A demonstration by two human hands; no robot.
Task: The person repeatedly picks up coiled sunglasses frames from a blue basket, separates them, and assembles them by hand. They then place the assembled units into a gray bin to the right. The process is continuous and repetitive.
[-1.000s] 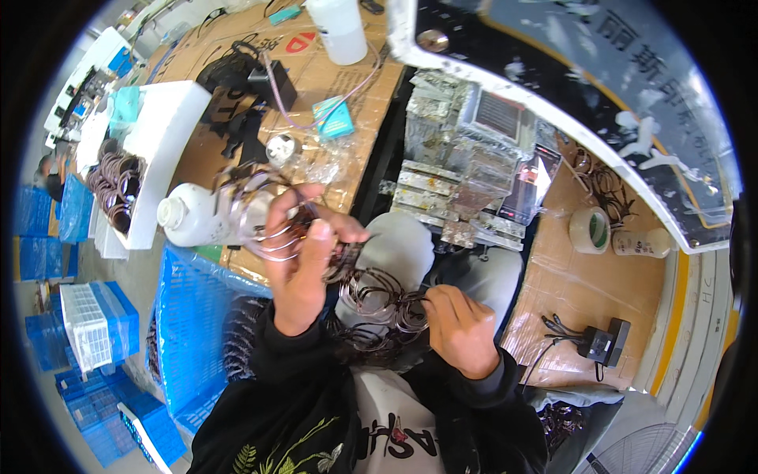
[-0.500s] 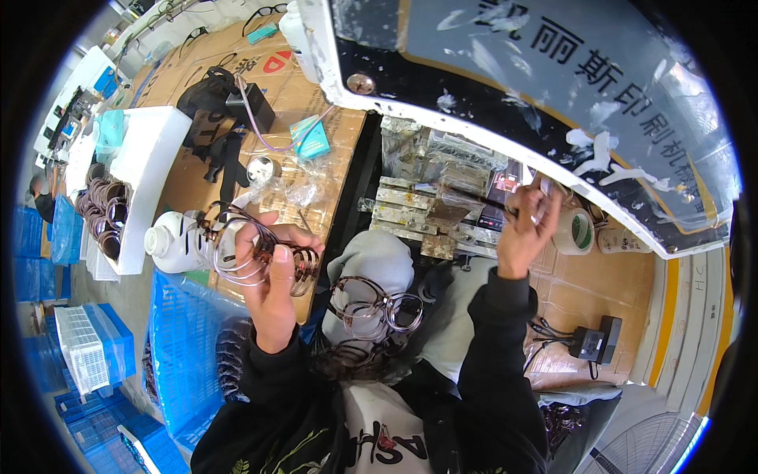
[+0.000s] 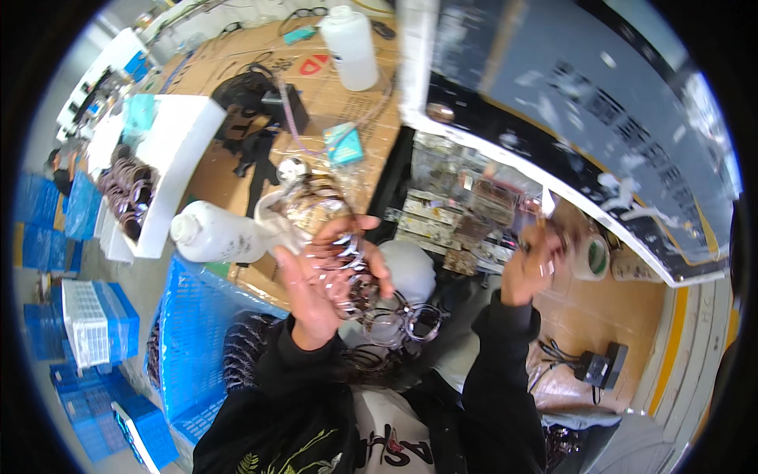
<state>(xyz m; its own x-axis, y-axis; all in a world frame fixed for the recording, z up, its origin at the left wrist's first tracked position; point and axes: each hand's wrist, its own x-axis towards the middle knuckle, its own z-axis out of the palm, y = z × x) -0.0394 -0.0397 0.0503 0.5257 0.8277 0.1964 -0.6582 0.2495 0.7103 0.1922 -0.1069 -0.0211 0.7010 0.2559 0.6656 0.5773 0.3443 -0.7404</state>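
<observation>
A nested stack of brown eyeglass frames [image 3: 335, 265] rests in my left hand [image 3: 312, 296], its fingers wrapped around the lower part. The stack tilts up and away over the cardboard-topped table. My right hand [image 3: 530, 268] is raised beside the metal fixture [image 3: 430, 225] of the machine. Motion smears its fingers, so I cannot make out whether anything is in them. More eyeglass frames [image 3: 422, 322] lie on the grey cloth [image 3: 407, 268] at my lap, just right of my left hand.
The machine's large panel [image 3: 568, 103] overhangs at upper right. A white bottle [image 3: 217, 233] lies tipped on the left, above a blue crate [image 3: 185, 340]. A tape roll [image 3: 591, 257] and a black adapter with cables [image 3: 600, 367] are on the right. A foam box [image 3: 185, 134] holds more frames.
My left hand has moved right with the stack, which has swung to lie more across the palm. My right hand stays by the fixture, now blurred. The whole view has shifted.
</observation>
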